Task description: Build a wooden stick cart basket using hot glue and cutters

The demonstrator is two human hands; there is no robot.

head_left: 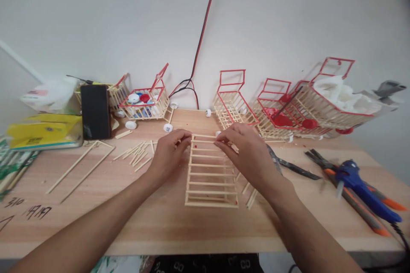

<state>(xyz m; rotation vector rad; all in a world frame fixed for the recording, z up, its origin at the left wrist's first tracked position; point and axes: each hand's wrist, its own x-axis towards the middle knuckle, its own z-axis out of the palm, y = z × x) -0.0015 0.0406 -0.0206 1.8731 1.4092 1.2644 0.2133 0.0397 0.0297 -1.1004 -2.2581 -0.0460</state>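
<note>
Stick frame (209, 174) lies approx. mid-frame, slightly below ctr, on the wooden surface (160, 230), slats running L–R, long side pointing away; looks to have a 2nd layer underneath. Left hand (169, 149) is at its upper L corner: fingers drawn tog., thumb + index nipping the corner, no real gap; prob. to steady the thing. Right hand (253, 153) comes in from the R: thumb + index almost closed on the R end of a slat (205, 141) near the top; can't tell if that slat's fixed yet. Fingertip grip only, prob. b/c the sticks are thin & would snap or shift under a full fist.

Loose sticks (143, 164) lie L of ctr, near the left hand, prob. for quick pickup; U-shaped stick piece (72, 167) is further L, apart from the pile. Blue glue gun (368, 198) + orange-handled pliers (358, 207) sit lower R, presumably on that side to suit the right hand. Red-trimmed cart (235, 108) stands upper ctr, by the wall; another cart (145, 113), w/ bottle caps (144, 98) in it, upper L; both prob. set back to free the working area.
</note>
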